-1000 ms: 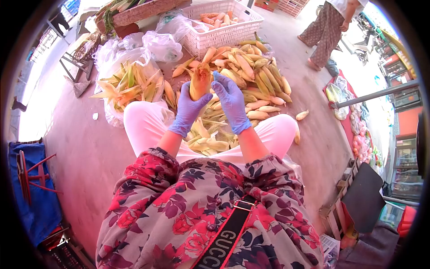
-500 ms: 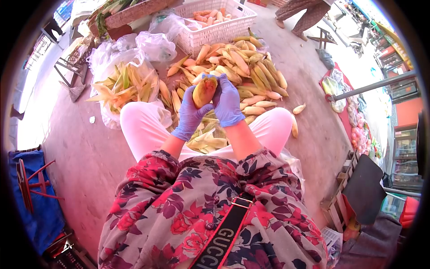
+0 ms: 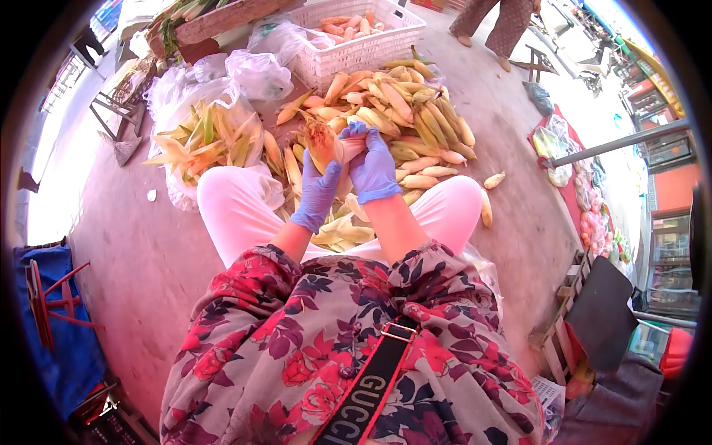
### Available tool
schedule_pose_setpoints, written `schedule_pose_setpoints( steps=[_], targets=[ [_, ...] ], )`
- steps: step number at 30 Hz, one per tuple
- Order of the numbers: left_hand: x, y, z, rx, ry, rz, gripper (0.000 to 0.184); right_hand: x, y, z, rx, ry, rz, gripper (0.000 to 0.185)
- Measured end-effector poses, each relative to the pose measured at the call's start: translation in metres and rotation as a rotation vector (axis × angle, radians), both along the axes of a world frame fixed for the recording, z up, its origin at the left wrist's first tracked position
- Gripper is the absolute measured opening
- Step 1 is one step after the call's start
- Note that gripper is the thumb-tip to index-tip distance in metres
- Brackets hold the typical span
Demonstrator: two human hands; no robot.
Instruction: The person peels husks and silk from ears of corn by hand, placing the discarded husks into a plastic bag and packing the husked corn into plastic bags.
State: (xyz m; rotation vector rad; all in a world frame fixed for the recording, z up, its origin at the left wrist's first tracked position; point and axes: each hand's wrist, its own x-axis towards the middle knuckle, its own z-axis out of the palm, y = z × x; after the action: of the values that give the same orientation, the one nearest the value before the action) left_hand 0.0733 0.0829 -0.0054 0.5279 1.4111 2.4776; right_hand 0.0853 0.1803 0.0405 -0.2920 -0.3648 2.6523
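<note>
Both my hands wear thin blue-purple gloves and are closed on one ear of corn (image 3: 320, 144) above my lap. My left hand (image 3: 319, 194) grips its lower left side, where green-yellow husk with brownish silk fans outward. My right hand (image 3: 374, 170) is wrapped round a pale, stripped-looking part at the right; its fingertips partly hide it. Just beyond lies a heap of corn ears (image 3: 415, 111), some in husk and some pale. Loose husks (image 3: 343, 234) lie between my legs.
A plastic bag of husks (image 3: 211, 144) stands at the left. Behind the heap is a white crate (image 3: 356, 55) holding carrots or similar orange-pink roots. Single ears lie by my right knee. A person's legs (image 3: 489, 30) are at the upper right; a metal pole (image 3: 619, 144) juts in from the right.
The ear has tilted left and its husk is now opened out, with a pale part showing. My hands have moved slightly apart. The person at the back has shifted a little.
</note>
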Motion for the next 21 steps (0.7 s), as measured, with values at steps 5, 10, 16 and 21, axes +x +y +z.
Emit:
schedule_pose_setpoints(
  steps=[5, 10, 16, 21],
  targets=[
    [-0.022, 0.001, -0.002, 0.120, -0.328, 0.004, 0.046, -0.005, -0.007, -0.015, 0.170, -0.012, -0.169, 0.023],
    [-0.051, 0.007, -0.014, 0.053, -0.249, -0.005, 0.047, 0.009, -0.035, 0.008, 0.466, -0.140, -0.134, 0.025],
    [-0.115, 0.002, -0.001, 0.236, -0.649, -0.084, 0.060, 0.053, -0.041, 0.014, 0.634, -0.185, -0.004, 0.027],
    [-0.128, 0.012, 0.000, 0.279, -0.719, -0.123, 0.066, 0.078, -0.043, 0.029, 0.685, -0.264, -0.035, 0.029]
  ],
)
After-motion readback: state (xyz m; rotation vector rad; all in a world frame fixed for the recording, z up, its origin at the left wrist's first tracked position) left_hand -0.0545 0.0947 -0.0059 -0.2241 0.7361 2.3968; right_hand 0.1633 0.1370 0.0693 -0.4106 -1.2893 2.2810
